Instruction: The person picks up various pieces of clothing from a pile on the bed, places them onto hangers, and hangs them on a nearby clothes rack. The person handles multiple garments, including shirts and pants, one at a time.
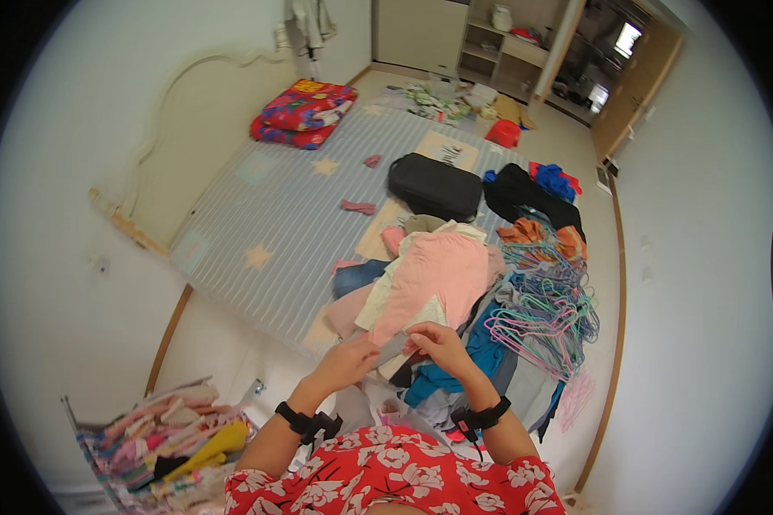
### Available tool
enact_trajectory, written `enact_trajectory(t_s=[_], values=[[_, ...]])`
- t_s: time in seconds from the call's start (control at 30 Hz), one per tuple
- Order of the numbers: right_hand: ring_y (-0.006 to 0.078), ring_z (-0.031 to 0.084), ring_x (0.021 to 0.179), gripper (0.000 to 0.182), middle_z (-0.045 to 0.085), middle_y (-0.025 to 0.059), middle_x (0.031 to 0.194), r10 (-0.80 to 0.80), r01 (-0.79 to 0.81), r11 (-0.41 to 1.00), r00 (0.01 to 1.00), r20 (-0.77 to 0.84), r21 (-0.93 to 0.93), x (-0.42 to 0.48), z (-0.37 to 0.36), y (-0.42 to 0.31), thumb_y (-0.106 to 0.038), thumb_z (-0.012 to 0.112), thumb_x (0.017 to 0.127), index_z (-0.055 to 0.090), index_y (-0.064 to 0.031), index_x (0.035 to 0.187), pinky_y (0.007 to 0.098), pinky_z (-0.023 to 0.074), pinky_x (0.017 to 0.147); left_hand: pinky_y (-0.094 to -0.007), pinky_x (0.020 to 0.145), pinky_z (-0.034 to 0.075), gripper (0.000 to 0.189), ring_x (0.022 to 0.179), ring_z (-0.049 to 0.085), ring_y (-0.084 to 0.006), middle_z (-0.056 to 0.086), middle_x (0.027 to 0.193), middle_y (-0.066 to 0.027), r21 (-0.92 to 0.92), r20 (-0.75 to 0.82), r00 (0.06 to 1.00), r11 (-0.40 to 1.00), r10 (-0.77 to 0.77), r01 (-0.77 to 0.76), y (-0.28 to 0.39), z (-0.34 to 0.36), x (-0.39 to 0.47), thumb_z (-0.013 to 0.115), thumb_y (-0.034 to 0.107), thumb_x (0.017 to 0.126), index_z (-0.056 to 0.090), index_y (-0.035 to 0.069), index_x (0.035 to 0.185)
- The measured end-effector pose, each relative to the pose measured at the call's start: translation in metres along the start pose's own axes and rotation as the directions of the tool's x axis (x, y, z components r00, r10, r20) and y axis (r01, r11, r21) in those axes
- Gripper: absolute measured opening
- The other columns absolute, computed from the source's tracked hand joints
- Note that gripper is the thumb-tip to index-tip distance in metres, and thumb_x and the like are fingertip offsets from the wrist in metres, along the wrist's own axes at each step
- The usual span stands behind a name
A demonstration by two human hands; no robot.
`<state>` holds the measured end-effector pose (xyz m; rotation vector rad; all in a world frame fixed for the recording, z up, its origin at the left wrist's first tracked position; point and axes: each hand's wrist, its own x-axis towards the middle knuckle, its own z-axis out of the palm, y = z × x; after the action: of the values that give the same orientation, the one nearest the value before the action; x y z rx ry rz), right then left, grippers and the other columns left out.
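Observation:
At the near edge of the bed, both hands are over a pile of clothes. My left hand (349, 362) has its fingertips by the lower end of a pink garment (444, 264), which lies spread on top of the pile. My right hand (439, 347) is a little to the right, fingers bent, above the same end. Whether either hand pinches fabric cannot be made out. Under the pink garment a cream patterned cloth (373, 312) sticks out, with blue denim (359, 278) to its left. Teal clothing (435, 384) lies beneath and beside my right wrist.
A tangle of coloured hangers (541, 315) covers the bed's right side. Beyond the pile sit a black case (435, 185) and black clothing (515, 193). A folded red quilt (309, 112) rests by the headboard (212, 116). A rack of clothes (174, 444) stands at lower left.

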<state>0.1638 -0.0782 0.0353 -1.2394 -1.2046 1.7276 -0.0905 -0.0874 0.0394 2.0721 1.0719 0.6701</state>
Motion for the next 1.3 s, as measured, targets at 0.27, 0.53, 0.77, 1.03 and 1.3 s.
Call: enact_trajectory(t_s=[0.27,0.53,0.77,1.03,1.3], values=[[0.0125,0.067,0.088,0.025,0.071,0.0058,0.097,0.063,-0.085,0.993,0.967,-0.249,-0.078,0.059,-0.052,-0.006,-0.018,0.057,0.098,0.063,-0.0018,0.116,0.0238,0.05,0.073,-0.0365,0.073,0.052,0.017,0.086,0.066,-0.0305,0.069,0.091,-0.0135,-0.144,0.116,0.992,0.989,0.052,-0.035,-0.076,-0.012,0.113,0.062,0.012,0.087,0.068,0.003,0.1],[0.014,0.067,0.086,0.023,0.071,0.0072,0.094,0.155,-0.176,0.984,0.892,-0.425,-0.011,0.116,-0.096,-0.014,-0.014,0.058,0.096,0.063,0.0002,0.113,0.0261,0.0524,0.076,-0.0403,0.077,0.051,0.016,0.088,0.064,-0.0355,0.067,0.094,-0.0167,-0.229,0.244,0.969,0.973,0.025,0.033,-0.144,-0.022,0.206,0.061,0.012,0.087,0.067,0.002,0.098],[0.0132,0.068,0.087,0.023,0.071,0.0048,0.096,0.241,-0.243,0.968,0.838,-0.489,0.061,0.145,-0.144,0.021,-0.017,0.057,0.097,0.064,-0.0039,0.114,0.0249,0.0495,0.072,-0.0401,0.076,0.051,0.017,0.087,0.064,-0.0353,0.067,0.093,-0.0169,-0.218,0.372,0.928,0.974,0.026,0.06,-0.179,0.004,0.265,0.06,0.013,0.087,0.066,0.001,0.097],[0.0162,0.065,0.083,0.026,0.069,0.0088,0.091,0.083,-0.257,0.951,0.752,-0.654,-0.175,0.188,-0.21,0.09,-0.013,0.065,0.089,0.065,-0.0004,0.111,0.0279,0.0511,0.076,-0.0407,0.073,0.051,0.016,0.085,0.065,-0.0352,0.067,0.094,-0.0157,-0.161,0.456,0.881,0.963,-0.121,0.216,-0.205,0.051,0.326,0.06,0.013,0.087,0.066,0.002,0.097],[0.0176,0.062,0.092,0.051,0.067,0.0092,0.107,0.025,-0.398,0.906,0.395,-0.918,-0.147,0.204,-0.26,0.172,-0.019,0.074,0.081,0.057,0.0012,0.125,0.0297,0.0504,0.083,-0.0374,0.071,0.052,0.019,0.082,0.065,-0.0322,0.067,0.095,-0.0164,-0.189,0.488,0.868,0.96,-0.089,0.205,-0.223,0.116,0.352,0.061,0.008,0.086,0.064,0.0,0.103]])
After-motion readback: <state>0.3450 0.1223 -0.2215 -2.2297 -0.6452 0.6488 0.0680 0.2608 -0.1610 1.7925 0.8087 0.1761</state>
